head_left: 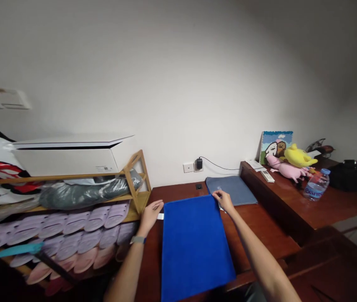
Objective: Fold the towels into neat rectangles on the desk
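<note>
Fingers of the person's right hand (225, 202) pinch the far right corner of a blue cloth (195, 247), spread over a reddish-brown desk (260, 235).
The left hand (149, 216) has its fingers drawn together at the far left corner; whether they grip it cannot be told. A white tag (160, 216) shows at the cloth's left edge, just below those fingertips. Beyond the right hand, a grey-blue cloth (236, 191) lies flat near the wall (178, 105).

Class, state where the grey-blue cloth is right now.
In the head view, the grey-blue cloth lies right of centre on the desk near the wall, just beyond the right hand and the bright blue cloth.
</note>
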### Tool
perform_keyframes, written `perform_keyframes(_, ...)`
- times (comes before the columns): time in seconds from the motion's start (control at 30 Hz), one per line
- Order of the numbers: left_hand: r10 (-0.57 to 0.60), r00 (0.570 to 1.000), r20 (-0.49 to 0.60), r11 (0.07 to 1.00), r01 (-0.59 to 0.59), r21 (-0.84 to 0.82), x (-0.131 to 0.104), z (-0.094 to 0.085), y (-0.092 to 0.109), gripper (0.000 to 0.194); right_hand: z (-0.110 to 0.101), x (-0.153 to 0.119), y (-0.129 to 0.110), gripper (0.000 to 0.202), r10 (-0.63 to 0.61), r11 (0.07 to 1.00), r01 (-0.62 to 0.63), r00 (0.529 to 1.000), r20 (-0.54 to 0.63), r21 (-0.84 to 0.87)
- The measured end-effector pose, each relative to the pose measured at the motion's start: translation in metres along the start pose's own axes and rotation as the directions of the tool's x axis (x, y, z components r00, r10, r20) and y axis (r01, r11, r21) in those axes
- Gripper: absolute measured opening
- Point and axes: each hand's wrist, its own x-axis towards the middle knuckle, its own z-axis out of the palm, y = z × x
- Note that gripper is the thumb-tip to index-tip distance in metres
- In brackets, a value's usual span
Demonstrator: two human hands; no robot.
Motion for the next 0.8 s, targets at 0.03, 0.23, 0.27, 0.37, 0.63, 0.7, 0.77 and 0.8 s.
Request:
perform_keyframes(0.03,-0.004,1.000,0.001,0.999,0.003,0.040,0.001,0.013,-0.011,0.053,0.015,0.006,0.005,0.043,0.029,0.999,-0.029,1.000,-0.010,-0.035)
perform_keyframes(0.23,0.068,0.984,0.162,0.961,-0.108,0.254,-0.049,0.089,-0.058,0.048,0.113,-0.063,0.018,0.043,0.159,0.968,-0.168,0.985,-0.059,-0.188)
perform_keyframes(0.27,0.083,0.975,0.208,0.955,-0.137,0.262,-0.061,0.099,-0.065,0.046,0.129,-0.086,0.021,0.044,0.201,0.940,-0.205,0.979,-0.043,-0.273)
perform_keyframes(0.37,0.130,0.928,0.349,0.906,-0.254,0.340,-0.084,0.121,-0.086,0.047,0.170,-0.150,0.033,0.057,0.280,0.871,-0.234,0.959,0.045,-0.432)
perform_keyframes(0.63,0.027,0.941,0.338,0.670,-0.268,0.692,-0.122,0.108,-0.130,0.061,0.162,-0.156,0.050,0.068,0.162,0.911,-0.026,0.940,0.301,-0.411)
perform_keyframes(0.7,-0.009,0.971,0.239,0.651,-0.175,0.739,-0.155,0.096,-0.131,0.064,0.145,-0.126,0.051,0.067,0.032,0.936,0.132,0.890,0.454,-0.326)
perform_keyframes(0.77,-0.049,0.982,0.182,0.631,-0.111,0.768,-0.190,0.086,-0.127,0.063,0.132,-0.098,0.049,0.068,-0.079,0.935,0.262,0.812,0.579,-0.240)
perform_keyframes(0.8,-0.071,0.982,0.176,0.622,-0.094,0.777,-0.205,0.082,-0.122,0.061,0.129,-0.089,0.046,0.068,-0.112,0.930,0.299,0.786,0.608,-0.215)
